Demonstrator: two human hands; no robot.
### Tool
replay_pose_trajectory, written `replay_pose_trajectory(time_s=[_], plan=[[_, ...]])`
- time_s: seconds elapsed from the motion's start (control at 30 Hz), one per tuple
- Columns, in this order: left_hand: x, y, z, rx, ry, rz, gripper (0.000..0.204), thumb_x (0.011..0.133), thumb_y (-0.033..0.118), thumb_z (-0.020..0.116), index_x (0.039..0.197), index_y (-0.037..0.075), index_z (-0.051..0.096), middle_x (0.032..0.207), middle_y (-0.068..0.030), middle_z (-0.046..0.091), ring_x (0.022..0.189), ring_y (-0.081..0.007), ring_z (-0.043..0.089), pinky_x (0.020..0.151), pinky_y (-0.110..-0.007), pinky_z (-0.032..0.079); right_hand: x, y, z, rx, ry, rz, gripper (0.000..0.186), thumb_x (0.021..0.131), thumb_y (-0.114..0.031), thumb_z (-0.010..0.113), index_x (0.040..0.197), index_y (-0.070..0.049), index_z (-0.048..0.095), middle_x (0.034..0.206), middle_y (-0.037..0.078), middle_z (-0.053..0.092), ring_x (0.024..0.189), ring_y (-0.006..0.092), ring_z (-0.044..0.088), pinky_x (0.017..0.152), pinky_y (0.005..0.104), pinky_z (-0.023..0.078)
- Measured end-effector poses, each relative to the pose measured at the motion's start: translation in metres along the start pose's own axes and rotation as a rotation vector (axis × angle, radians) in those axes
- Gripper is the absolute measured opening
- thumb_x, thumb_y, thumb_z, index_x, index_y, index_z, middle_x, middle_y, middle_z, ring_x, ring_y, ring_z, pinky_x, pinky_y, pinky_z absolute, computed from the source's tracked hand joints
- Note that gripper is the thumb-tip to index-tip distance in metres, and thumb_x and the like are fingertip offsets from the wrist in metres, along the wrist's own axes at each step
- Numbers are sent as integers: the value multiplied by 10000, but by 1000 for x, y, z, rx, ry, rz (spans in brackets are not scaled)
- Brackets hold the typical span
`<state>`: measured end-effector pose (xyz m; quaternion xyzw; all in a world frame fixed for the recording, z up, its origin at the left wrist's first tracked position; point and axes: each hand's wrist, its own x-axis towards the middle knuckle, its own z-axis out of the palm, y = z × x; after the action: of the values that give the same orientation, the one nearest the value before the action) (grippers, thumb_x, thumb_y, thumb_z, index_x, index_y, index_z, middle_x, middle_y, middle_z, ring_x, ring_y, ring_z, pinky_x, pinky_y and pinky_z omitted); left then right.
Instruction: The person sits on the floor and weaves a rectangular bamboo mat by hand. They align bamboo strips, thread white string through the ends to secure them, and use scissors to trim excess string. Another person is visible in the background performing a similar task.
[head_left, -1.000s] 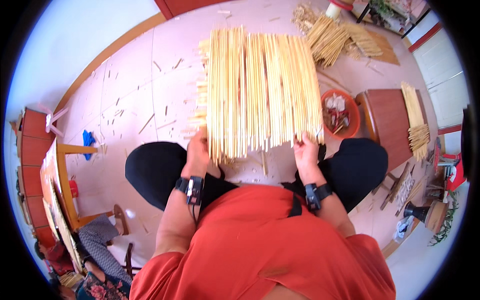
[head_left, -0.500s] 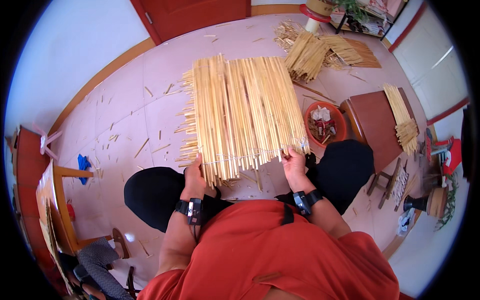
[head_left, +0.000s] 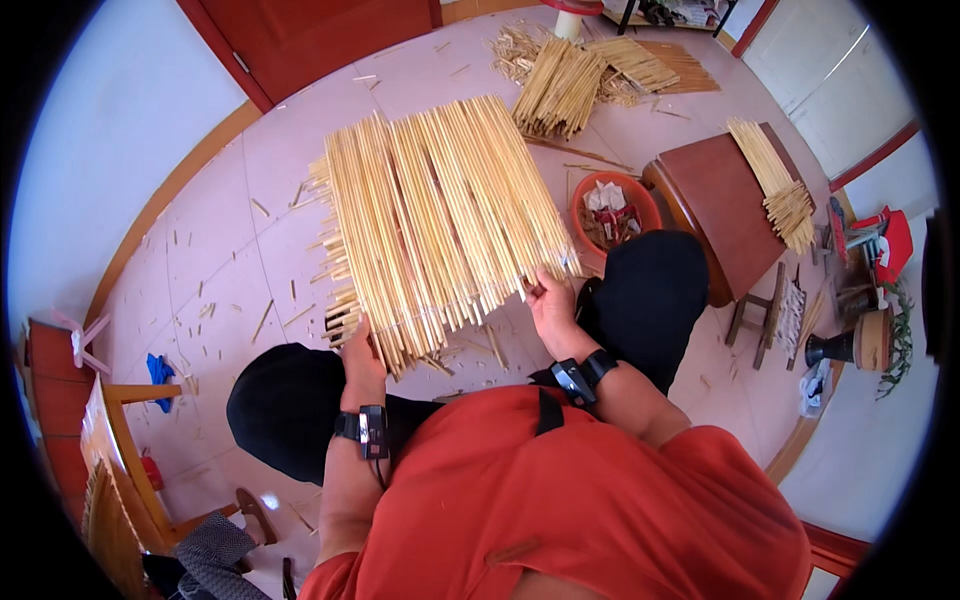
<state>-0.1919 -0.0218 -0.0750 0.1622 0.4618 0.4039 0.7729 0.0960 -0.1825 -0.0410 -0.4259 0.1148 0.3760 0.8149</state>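
I hold a mat of pale straw-coloured sticks (head_left: 440, 220) out above my bent legs, tilted a little, with a thin cord across its near end. My left hand (head_left: 362, 352) grips its near left corner, its fingers partly hidden by the sticks. Close to the near right corner, my right hand (head_left: 550, 305) has its fingers closed on the edge. The mat's left side is ragged, with stick ends of uneven length poking out.
Stick bundles (head_left: 560, 85) lie on the littered floor at the back. To the right are an orange bucket (head_left: 653, 210) of scraps and a brown table (head_left: 700, 220) bearing sticks (head_left: 770, 180). Left are a wooden stool (head_left: 140, 393), blue cloth (head_left: 160, 380) and another person's leg (head_left: 215, 560).
The mat and both my hands have moved leftward in the picture, and the mat now sits slightly rotated. The view has shifted, showing more of the red door at the back.
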Motion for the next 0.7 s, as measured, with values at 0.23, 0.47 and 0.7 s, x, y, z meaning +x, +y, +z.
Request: replay_pose_trajectory(time_s=[0.23,0.47,0.7], plan=[[-55,32,34,186,246,426,432,885,115,584,1284,27,442,1358,-176,405,1184,-302,478,946,-456,437,-2,-2,-3,-20,51,83,143,897,-237,588,955,-114,543,799,-9,590,654,114,581,494,233,394],[-81,38,106,1695,-22,1282,596,839,140,627,1367,41,368,1456,-221,266,1375,-387,191,1100,-501,204,3,0,-9,-129,-22,38,257,897,-338,587,984,-98,561,847,-4,624,670,100,599,491,216,409],[-45,-14,151,1952,-292,1078,676,856,357,608,1416,108,325,1512,-156,186,1412,-335,97,1123,-506,104,1,-9,-5,-210,4,72,218,886,-276,607,977,-81,569,847,34,637,683,140,638,488,212,418]])
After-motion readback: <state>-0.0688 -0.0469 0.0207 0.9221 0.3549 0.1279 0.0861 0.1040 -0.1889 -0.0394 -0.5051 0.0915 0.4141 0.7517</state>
